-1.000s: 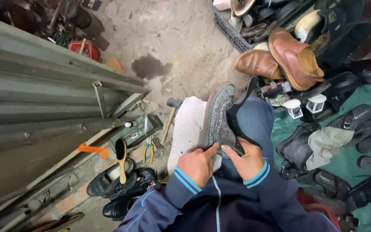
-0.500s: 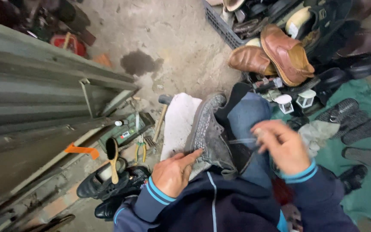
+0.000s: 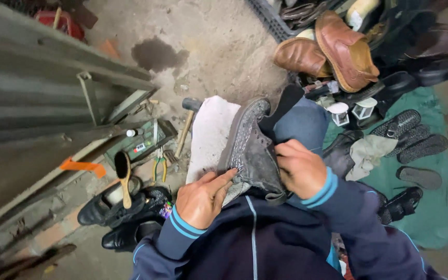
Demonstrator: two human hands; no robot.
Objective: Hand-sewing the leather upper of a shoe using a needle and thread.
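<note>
The left hand (image 3: 201,199), at six o'clock, presses extended fingers against the sole edge of a grey shoe (image 3: 250,148) lying on the lap. The right hand (image 3: 299,168), at five o'clock, is closed on the shoe's upper. A white cloth (image 3: 208,132) lies beneath. Brown shoes (image 3: 327,52) sit at one o'clock; a hammer (image 3: 186,124) lies at eleven.

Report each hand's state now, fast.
Left hand: partly closed, index finger pressed to the sole edge of the grey shoe on the lap.
Right hand: closed, gripping the shoe's upper.
</note>
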